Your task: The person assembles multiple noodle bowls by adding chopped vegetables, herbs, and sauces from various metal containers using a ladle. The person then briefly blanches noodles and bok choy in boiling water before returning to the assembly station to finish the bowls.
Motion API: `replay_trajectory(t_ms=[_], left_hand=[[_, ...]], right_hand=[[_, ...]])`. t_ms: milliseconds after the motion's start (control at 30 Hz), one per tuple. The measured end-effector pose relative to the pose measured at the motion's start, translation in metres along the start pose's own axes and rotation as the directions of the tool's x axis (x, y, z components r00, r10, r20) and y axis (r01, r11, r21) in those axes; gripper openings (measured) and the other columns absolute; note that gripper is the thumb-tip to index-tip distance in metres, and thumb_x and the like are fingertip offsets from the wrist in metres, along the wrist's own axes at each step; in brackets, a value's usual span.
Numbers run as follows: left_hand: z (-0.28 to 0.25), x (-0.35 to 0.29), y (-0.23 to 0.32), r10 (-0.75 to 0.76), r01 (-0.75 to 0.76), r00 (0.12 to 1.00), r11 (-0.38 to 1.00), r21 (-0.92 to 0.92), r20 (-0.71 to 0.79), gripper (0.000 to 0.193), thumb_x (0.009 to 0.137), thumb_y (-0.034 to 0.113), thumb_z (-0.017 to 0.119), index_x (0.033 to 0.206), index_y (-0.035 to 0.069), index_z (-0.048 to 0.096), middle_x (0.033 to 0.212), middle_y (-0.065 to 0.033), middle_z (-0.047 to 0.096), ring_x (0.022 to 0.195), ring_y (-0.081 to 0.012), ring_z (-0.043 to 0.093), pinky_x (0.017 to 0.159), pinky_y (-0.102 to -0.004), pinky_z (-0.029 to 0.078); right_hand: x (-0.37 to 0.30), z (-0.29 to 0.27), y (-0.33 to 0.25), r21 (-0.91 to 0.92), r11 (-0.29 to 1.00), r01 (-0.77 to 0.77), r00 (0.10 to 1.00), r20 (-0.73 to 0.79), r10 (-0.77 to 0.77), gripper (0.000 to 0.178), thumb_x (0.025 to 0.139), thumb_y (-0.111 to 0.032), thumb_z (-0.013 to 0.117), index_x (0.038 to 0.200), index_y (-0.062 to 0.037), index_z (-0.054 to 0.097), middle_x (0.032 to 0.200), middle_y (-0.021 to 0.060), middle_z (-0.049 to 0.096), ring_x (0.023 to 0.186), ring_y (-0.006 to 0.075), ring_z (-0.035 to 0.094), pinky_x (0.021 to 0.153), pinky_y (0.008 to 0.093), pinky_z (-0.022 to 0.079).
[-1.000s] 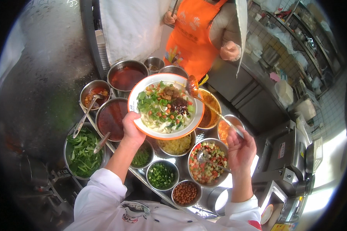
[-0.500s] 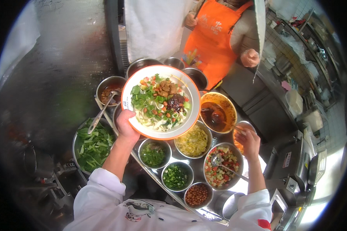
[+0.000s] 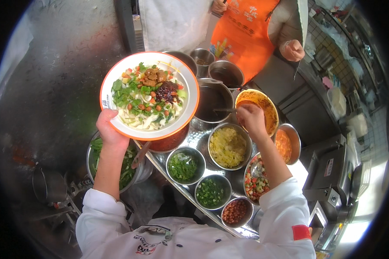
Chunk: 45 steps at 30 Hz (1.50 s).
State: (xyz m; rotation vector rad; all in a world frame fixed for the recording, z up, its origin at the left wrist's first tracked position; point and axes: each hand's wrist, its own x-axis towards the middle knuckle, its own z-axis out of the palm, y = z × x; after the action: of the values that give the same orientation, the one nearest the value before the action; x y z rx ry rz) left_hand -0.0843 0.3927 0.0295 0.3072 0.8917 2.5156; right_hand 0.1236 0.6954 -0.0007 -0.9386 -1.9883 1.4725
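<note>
Presently, you have two hands in view, and both are in use. Your left hand (image 3: 112,129) holds one white bowl (image 3: 192,97) with an orange rim, its thumb over the lower left edge. The bowl is raised above the left end of the metal counter, partly hiding a pot of red sauce (image 3: 170,141). It contains pale noodles (image 3: 145,122), green leaves, one brown mound (image 3: 153,77), one dark red mound (image 3: 167,92) and several nuts, not reliably countable.

Your right hand (image 3: 251,120) is closed narrowly on one utensil handle (image 3: 223,110), which points left over a pot of dark liquid (image 3: 203,124); its far end cannot be made out. The hand partly covers one yellow-walled sauce pot (image 3: 270,115).

Nearer you stand three small metal bowls: one of leafy herbs (image 3: 183,167), one of chopped green pieces (image 3: 209,193), one of reddish-brown nuts (image 3: 236,212). One spoon (image 3: 256,169) sits in the diced vegetables (image 3: 254,186), just beside one pot of yellow chopped food (image 3: 229,149).

Opposite, you face one co-worker in one orange apron (image 3: 246,41), two hands showing.
</note>
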Motion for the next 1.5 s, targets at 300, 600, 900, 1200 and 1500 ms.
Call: replay_trajectory(t_ms=[300,600,900,1200,1500], left_hand=[[-0.014,0.017,0.002,-0.014,0.012,0.999,0.999,-0.049,-0.041,0.062,0.069,0.016,0.043,0.127,-0.005,0.041,0.124,-0.0189,0.05,0.115,-0.0308,0.05,0.099,-0.0414,0.038],[-0.019,0.035,-0.001,0.016,-0.016,0.998,1.0,0.009,-0.056,0.064,0.067,0.017,0.044,0.127,-0.004,0.043,0.124,-0.019,0.052,0.114,-0.0311,0.052,0.1,-0.0413,0.039],[-0.024,0.043,-0.005,-0.037,0.035,0.994,0.999,-0.025,-0.103,0.063,0.067,0.016,0.044,0.127,-0.004,0.043,0.124,-0.0185,0.052,0.114,-0.0307,0.052,0.1,-0.0417,0.039],[0.0,0.034,-0.023,-0.156,0.149,0.986,0.984,-0.101,-0.06,0.048,0.072,0.014,0.047,0.117,-0.005,0.049,0.11,-0.0158,0.058,0.101,-0.026,0.058,0.092,-0.0372,0.045],[0.023,0.04,-0.028,-0.253,0.249,0.967,0.96,-0.126,-0.019,0.047,0.072,0.018,0.048,0.115,-0.003,0.05,0.107,-0.0153,0.059,0.097,-0.0268,0.06,0.082,-0.0383,0.05]], right_hand=[[-0.012,0.03,-0.033,0.273,0.962,0.025,1.0,-0.011,-0.023,0.024,0.093,-0.013,0.046,0.093,0.0086,0.057,0.076,0.0125,0.062,0.062,0.0173,0.063,0.056,0.0272,0.053],[-0.042,-0.013,-0.049,0.389,0.92,0.044,0.995,-0.102,-0.004,0.028,0.094,-0.014,0.042,0.1,0.0116,0.051,0.08,0.0207,0.061,0.065,0.0228,0.064,0.062,0.0308,0.056],[-0.059,-0.024,-0.094,0.368,0.928,0.057,0.991,-0.13,-0.01,0.027,0.093,-0.012,0.042,0.098,0.0121,0.052,0.08,0.0207,0.062,0.064,0.0232,0.064,0.061,0.0313,0.055],[-0.08,-0.011,-0.172,0.312,0.933,0.178,0.983,-0.091,-0.157,0.028,0.095,-0.013,0.042,0.096,0.0123,0.053,0.074,0.0197,0.061,0.062,0.0233,0.064,0.059,0.0303,0.055],[-0.127,0.008,-0.151,-0.33,0.443,0.834,0.53,0.251,-0.81,0.021,0.087,0.003,0.049,0.105,0.012,0.055,0.086,0.0219,0.063,0.072,0.0278,0.066,0.064,0.0331,0.056]])
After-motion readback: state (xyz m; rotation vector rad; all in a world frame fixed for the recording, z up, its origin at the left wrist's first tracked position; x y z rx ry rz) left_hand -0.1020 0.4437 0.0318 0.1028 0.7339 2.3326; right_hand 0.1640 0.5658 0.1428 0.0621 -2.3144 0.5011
